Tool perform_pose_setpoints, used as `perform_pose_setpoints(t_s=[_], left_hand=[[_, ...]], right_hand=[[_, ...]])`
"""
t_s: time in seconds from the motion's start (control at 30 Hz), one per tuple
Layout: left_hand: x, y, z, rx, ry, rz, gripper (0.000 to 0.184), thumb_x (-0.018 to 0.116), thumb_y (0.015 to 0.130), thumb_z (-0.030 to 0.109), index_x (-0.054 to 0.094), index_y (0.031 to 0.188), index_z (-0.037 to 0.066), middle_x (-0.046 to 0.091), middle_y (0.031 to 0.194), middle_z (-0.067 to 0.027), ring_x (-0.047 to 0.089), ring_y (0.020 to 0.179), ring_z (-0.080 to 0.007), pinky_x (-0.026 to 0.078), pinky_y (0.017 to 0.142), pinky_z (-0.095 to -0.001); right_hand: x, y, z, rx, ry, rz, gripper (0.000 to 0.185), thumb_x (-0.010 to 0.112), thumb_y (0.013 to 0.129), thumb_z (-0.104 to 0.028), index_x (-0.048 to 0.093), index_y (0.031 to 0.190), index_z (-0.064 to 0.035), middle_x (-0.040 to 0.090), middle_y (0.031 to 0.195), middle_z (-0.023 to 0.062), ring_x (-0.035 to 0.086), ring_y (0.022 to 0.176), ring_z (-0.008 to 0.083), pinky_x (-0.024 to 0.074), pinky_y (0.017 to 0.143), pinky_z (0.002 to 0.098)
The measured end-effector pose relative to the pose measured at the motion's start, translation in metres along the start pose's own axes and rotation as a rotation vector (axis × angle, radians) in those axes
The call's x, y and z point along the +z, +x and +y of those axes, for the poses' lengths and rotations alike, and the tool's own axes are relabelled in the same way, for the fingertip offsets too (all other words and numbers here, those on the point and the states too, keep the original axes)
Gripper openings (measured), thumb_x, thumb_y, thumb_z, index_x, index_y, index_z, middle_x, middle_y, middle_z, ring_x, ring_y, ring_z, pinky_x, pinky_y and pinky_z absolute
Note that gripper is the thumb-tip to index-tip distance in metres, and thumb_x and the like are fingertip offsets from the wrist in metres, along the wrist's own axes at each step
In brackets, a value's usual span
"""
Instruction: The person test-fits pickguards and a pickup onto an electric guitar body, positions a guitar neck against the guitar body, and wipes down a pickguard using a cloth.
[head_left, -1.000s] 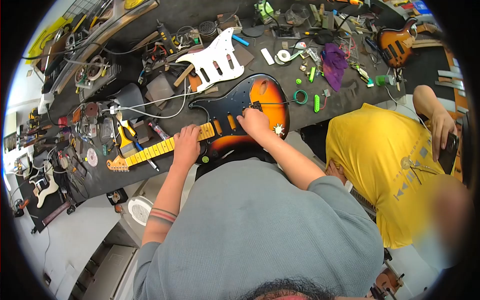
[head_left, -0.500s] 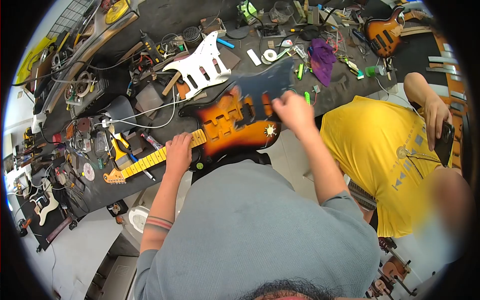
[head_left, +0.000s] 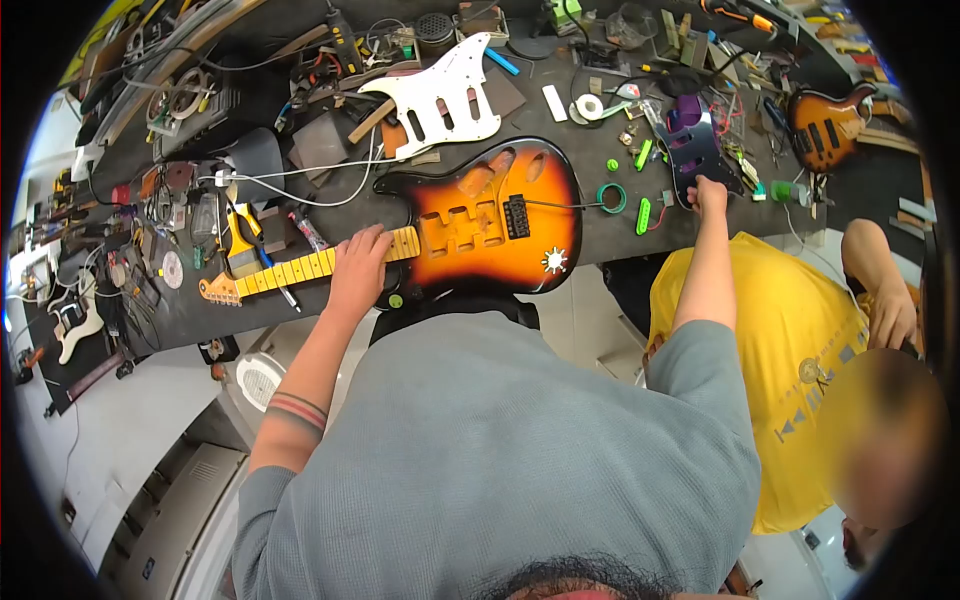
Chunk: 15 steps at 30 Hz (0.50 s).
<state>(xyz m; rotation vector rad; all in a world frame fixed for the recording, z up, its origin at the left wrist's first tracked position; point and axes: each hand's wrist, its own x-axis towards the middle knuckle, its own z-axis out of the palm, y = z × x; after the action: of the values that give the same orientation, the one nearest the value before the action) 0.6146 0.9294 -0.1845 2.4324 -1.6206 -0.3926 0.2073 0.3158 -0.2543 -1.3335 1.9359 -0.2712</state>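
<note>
A sunburst electric guitar body (head_left: 545, 225) lies across the front of the bench with its pickup cavities exposed and a black bridge (head_left: 516, 217) in place. My left hand (head_left: 360, 268) is closed over the maple guitar neck (head_left: 300, 270) close to where it meets the body. Out to the right, my right hand (head_left: 708, 196) grips the lower edge of a dark pickguard (head_left: 692, 150) with cut-out slots. That pickguard is over the purple cloth (head_left: 686, 112), partly covering it. Beyond the guitar, a white pickguard (head_left: 445, 100) rests on the bench.
Green pickups (head_left: 643, 216) and a green tape roll (head_left: 611, 198) lie right of the guitar. A white tape roll (head_left: 588, 107) is farther back. Tools and cables crowd the left. Another sunburst guitar (head_left: 825, 130) sits far right, near a person in a yellow shirt (head_left: 760, 370).
My right hand has carried the dark pickguard from above the guitar body to the right, uncovering the cavities and bridge. My left hand stays on the neck. The camera view has shifted.
</note>
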Motion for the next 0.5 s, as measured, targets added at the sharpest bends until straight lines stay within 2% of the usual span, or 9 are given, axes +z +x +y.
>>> perform_pose_setpoints(t_s=[0.1, 0.13, 0.17, 0.2, 0.3, 0.37, 0.4, 0.43, 0.5], left_hand=[[0.004, -0.004, -0.001, -0.021, -0.013, 0.026, 0.048, 0.068, 0.089, 0.001, 0.062, 0.136, 0.01, 0.062, 0.143, -0.0124, 0.059, 0.135, -0.0323, 0.045, 0.111, -0.0505], [0.005, -0.006, -0.001, -0.031, -0.018, 0.034, 0.048, 0.068, 0.089, 0.001, 0.062, 0.135, 0.01, 0.062, 0.144, -0.0128, 0.059, 0.135, -0.0326, 0.045, 0.112, -0.0508], [0.005, -0.008, -0.002, -0.045, -0.03, 0.045, 0.048, 0.068, 0.089, 0.001, 0.063, 0.135, 0.01, 0.061, 0.144, -0.013, 0.059, 0.136, -0.0329, 0.045, 0.112, -0.0513], [0.006, -0.011, -0.001, -0.057, -0.044, 0.054, 0.048, 0.067, 0.088, 0.0, 0.063, 0.135, 0.011, 0.061, 0.145, -0.0132, 0.058, 0.137, -0.0332, 0.045, 0.113, -0.0518], [0.01, -0.014, 0.003, -0.082, -0.062, 0.106, 0.049, 0.067, 0.088, -0.001, 0.064, 0.135, 0.011, 0.06, 0.146, -0.0137, 0.057, 0.139, -0.0341, 0.044, 0.114, -0.0532], [0.012, -0.018, 0.003, -0.085, -0.067, 0.119, 0.05, 0.067, 0.087, -0.002, 0.065, 0.135, 0.011, 0.06, 0.146, -0.014, 0.056, 0.14, -0.0343, 0.044, 0.114, -0.0539], [0.013, -0.018, 0.003, -0.085, -0.072, 0.117, 0.05, 0.067, 0.087, -0.002, 0.065, 0.135, 0.011, 0.06, 0.146, -0.014, 0.056, 0.14, -0.0343, 0.043, 0.115, -0.054], [0.014, -0.018, 0.003, -0.089, -0.075, 0.118, 0.051, 0.067, 0.087, -0.002, 0.065, 0.136, 0.011, 0.06, 0.146, -0.0141, 0.056, 0.141, -0.0343, 0.043, 0.115, -0.0542], [0.016, -0.019, 0.0, -0.078, -0.079, 0.116, 0.051, 0.067, 0.086, -0.003, 0.065, 0.135, 0.011, 0.06, 0.146, -0.0136, 0.056, 0.141, -0.0336, 0.043, 0.115, -0.0539]], right_hand=[[-0.004, 0.005, 0.002, -0.113, -0.181, 0.097, 0.036, 0.065, 0.093, -0.026, 0.081, 0.099, 0.0055, 0.081, 0.092, 0.0204, 0.08, 0.079, 0.0304, 0.0615, 0.072, 0.0428], [0.0, -0.004, -0.005, -0.225, -0.392, 0.24, 0.03, 0.063, 0.094, -0.023, 0.083, 0.101, -0.0024, 0.081, 0.098, 0.022, 0.08, 0.091, 0.036, 0.0615, 0.082, 0.0454], [0.009, -0.016, -0.008, -0.417, -0.354, 0.333, 0.029, 0.062, 0.095, -0.022, 0.084, 0.102, -0.0056, 0.081, 0.101, 0.0219, 0.079, 0.096, 0.0376, 0.0606, 0.087, 0.046], [0.024, -0.066, -0.029, -0.606, -0.312, 0.425, 0.028, 0.06, 0.096, -0.021, 0.084, 0.103, -0.0087, 0.081, 0.105, 0.0217, 0.078, 0.101, 0.0393, 0.0597, 0.091, 0.0465], [0.1, -0.219, -0.105, -0.816, -0.173, 0.08, 0.03, 0.064, 0.099, -0.026, 0.081, 0.116, -0.0078, 0.08, 0.112, 0.021, 0.077, 0.104, 0.0375, 0.0585, 0.092, 0.0449], [0.174, -0.267, -0.132, -0.834, -0.297, -0.229, 0.036, 0.065, 0.098, -0.034, 0.079, 0.12, -0.0089, 0.078, 0.115, 0.0217, 0.075, 0.109, 0.0401, 0.0583, 0.094, 0.0478], [0.21, -0.289, -0.147, -0.854, -0.376, -0.263, 0.034, 0.069, 0.099, -0.038, 0.079, 0.116, -0.0095, 0.079, 0.112, 0.0198, 0.076, 0.102, 0.0394, 0.0592, 0.088, 0.0467], [0.251, -0.289, -0.152, -0.946, -0.499, -0.267, 0.041, 0.07, 0.098, -0.043, 0.077, 0.116, -0.0061, 0.079, 0.113, 0.0206, 0.076, 0.102, 0.0412, 0.0598, 0.089, 0.0488], [0.302, -0.301, -0.171, -0.966, -0.686, -0.263, 0.05, 0.068, 0.098, -0.048, 0.076, 0.115, -0.0019, 0.079, 0.113, 0.0221, 0.077, 0.104, 0.0407, 0.0604, 0.091, 0.0484]])
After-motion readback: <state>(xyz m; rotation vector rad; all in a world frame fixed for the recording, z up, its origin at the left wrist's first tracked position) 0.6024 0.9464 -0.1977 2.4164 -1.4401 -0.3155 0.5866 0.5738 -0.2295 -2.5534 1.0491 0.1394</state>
